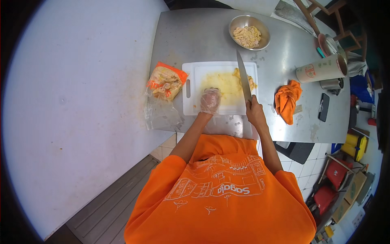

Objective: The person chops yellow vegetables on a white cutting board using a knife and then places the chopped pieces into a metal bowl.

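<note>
My left hand [210,100], in a clear plastic glove, rests over the lower left of a white cutting board [219,64]; its fingers and anything under them cannot be made out. My bare right hand [256,112] grips a large kitchen knife [243,74], its blade pointing away across the board's right side. Beside and partly behind the blade lies a small heap of cut raw meat, apparently chicken [252,83]. An opened plastic bag of raw meat [167,81] lies left of the board. Beyond the board, a steel bowl [265,36] holds cut pieces. Yellowish residue wets the board.
The steel table [195,33] meets a white wall [76,91] at left. To the right are an orange cloth [286,99], a phone [324,107], a tall printed paper container [320,69] lying at a slant in view, a metal container [330,84] and stacked dishes [327,44].
</note>
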{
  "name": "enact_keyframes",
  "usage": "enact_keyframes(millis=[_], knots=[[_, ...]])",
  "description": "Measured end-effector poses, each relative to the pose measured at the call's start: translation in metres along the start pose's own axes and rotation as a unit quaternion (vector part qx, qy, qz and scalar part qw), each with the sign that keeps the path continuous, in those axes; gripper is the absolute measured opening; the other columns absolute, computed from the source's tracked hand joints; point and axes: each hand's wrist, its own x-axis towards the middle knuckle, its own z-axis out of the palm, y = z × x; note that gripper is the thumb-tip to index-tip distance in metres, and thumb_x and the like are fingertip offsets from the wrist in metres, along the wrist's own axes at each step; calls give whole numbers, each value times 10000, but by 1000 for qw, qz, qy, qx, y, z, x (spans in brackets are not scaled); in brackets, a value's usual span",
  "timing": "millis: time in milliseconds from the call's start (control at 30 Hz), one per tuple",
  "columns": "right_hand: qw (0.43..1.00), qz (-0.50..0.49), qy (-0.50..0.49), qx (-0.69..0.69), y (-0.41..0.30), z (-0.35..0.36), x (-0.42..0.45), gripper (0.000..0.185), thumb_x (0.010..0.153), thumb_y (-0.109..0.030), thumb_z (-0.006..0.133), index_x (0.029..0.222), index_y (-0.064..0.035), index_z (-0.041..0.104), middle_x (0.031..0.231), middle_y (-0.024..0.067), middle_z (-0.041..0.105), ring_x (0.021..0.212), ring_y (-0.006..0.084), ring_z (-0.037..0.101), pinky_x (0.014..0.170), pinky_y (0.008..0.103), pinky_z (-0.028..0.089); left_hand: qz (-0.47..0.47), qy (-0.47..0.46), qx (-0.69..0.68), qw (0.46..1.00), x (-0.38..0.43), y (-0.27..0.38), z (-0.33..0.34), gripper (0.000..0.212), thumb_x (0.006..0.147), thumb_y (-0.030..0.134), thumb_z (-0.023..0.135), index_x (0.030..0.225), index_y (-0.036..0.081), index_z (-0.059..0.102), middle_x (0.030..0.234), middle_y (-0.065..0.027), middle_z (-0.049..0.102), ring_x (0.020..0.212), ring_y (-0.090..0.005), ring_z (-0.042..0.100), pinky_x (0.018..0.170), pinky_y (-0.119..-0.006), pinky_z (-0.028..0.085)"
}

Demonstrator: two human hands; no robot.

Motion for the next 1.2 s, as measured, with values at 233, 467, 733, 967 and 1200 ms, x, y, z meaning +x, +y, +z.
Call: enact_keyframes(millis=[233, 467, 733, 967, 1200], knots=[[997, 62, -35, 26, 31, -2, -29, 227, 896, -188, 465, 994, 14, 437, 808, 345, 587, 807, 509, 567, 685, 549, 448, -13, 21, -173, 985, 18, -5, -31, 209, 773, 207, 628, 879, 29, 658, 848, -151, 643, 776, -270, 623, 720, -340, 486], [996, 70, -48, 36, 41, 3, -41, 286, 892, -250, 469, 986, 19, 446, 771, 343, 586, 782, 507, 574, 675, 531, 459, 59, 60, -353, 932, 150, 63, -86, 318, 808, 182, 572, 1093, 47, 609, 946, -211, 640, 846, -335, 627, 758, -387, 493], [999, 11, -23, 29, 57, 0, -53, 227, 912, -184, 470, 940, 40, 439, 593, 215, 583, 431, 274, 576, 425, 387, 459, -78, -40, -420, 903, 171, 22, -85, 413, 795, 76, 554, 1206, 42, 536, 941, -165, 659, 835, -232, 639, 747, -343, 495], [991, 63, -69, 91, 45, -3, -61, 241, 907, -189, 465, 1010, 26, 493, 776, 277, 625, 709, 396, 646, 628, 456, 484, -46, 109, -240, 964, 21, -36, -101, 173, 767, 25, 542, 894, 12, 659, 897, -145, 665, 856, -268, 635, 784, -343, 491], [993, 38, -108, 12, 28, 2, -41, 235, 909, -188, 468, 984, 34, 478, 740, 282, 613, 636, 402, 628, 563, 464, 459, -348, 156, -27, 924, -58, -97, -142, 254, 794, 159, 596, 1013, 43, 655, 977, -164, 653, 912, -295, 627, 804, -367, 485]])
